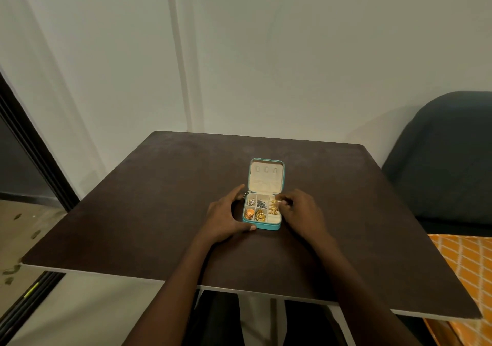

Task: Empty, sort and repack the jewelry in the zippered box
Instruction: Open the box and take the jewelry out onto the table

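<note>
Left hand [226, 216] cupped with fingers spread; right hand [299, 210] fingers curled, pinching.

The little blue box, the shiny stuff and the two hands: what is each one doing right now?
zippered box: open, lid standing up.
lid: inside bare but for three small loops.
jewelry: in the compartments, none on the table.
left hand: steadying the box's left side.
right hand: fingertips at the right column of gold pieces; grip unclear.
</note>
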